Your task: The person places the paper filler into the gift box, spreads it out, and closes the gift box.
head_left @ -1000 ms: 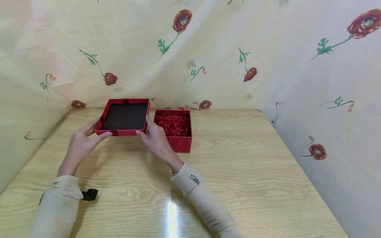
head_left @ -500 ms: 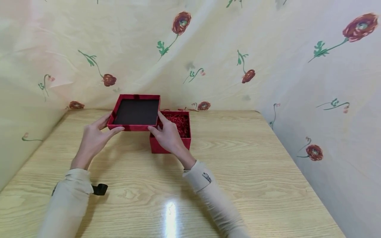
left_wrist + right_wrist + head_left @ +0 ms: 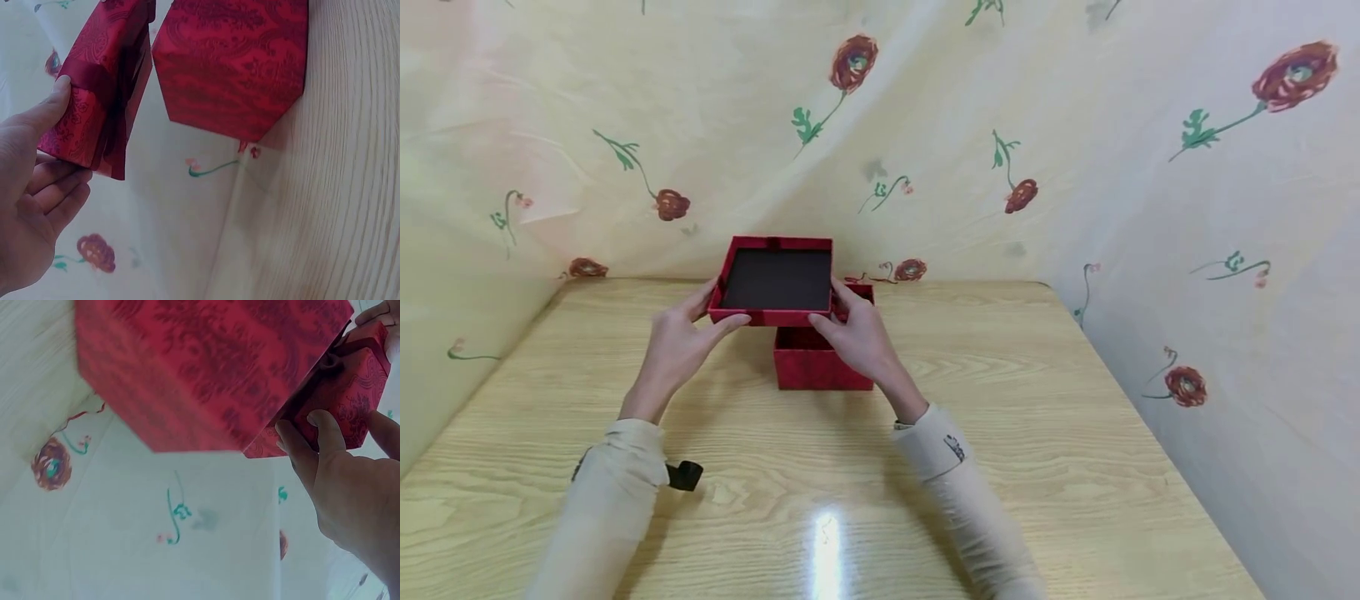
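Both hands hold up a red patterned box lid (image 3: 721, 310), its dark inside facing up in the head view. My left hand (image 3: 677, 354) grips its left side, thumb along the front wall. On the right side, my right hand (image 3: 863, 333) holds it the same way. A dark red ribbon (image 3: 90, 78) with a bow on the underside wraps the lid. Below and behind the lid stands the matching red box (image 3: 823, 368), open at the top, its inside mostly hidden. In both wrist views the lid is tilted close over the box's rim.
The box rests on a wood-grain table (image 3: 1037, 433) near its back edge. Flower-printed cloth (image 3: 737, 108) hangs behind and at both sides. Thin red strands (image 3: 868, 279) lie just behind the box. A black piece (image 3: 685, 475) sticks out beside the left sleeve.
Both hands have carried the lid to the right, from beside the box to over it. The red shreds inside the box, seen earlier, are now covered from view.
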Tool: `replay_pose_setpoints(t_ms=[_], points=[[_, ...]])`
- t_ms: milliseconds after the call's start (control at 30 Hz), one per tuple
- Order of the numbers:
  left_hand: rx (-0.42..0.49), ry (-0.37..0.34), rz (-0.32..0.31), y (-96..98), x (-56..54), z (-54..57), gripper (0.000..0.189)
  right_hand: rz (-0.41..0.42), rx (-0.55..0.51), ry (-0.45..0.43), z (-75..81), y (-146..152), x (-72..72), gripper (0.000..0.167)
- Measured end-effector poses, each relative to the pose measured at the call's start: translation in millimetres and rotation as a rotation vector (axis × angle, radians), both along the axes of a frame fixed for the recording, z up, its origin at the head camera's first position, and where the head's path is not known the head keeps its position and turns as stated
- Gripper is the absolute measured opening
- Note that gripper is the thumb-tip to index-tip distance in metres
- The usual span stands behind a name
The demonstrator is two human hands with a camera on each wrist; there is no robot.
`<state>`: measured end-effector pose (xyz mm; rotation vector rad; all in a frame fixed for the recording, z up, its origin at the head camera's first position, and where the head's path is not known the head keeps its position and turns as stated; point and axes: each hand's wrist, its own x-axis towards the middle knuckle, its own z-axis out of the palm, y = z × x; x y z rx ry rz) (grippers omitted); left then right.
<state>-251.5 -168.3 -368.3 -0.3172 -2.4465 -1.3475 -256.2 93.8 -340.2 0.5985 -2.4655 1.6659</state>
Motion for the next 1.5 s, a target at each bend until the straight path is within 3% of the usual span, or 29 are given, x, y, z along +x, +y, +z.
replay_pose_setpoints(t_ms=[267, 800, 1500], points=[[0.006, 0.032, -0.036, 22.6, -6.4, 0.4, 0.083, -0.022, -0.012, -0.039, 1.5, 24.6, 1.5, 0.069], [-0.005, 0.038, -0.049, 51.2, -6.5, 1.9, 0.083, -0.043, -0.010, -0.038, 0.7, 51.8, 3.4, 0.066], [-0.010, 0.038, -0.036, 58.5, -2.0, -1.9, 0.080, -0.048, -0.029, -0.072, -0.8, 57.5, 4.5, 0.068]])
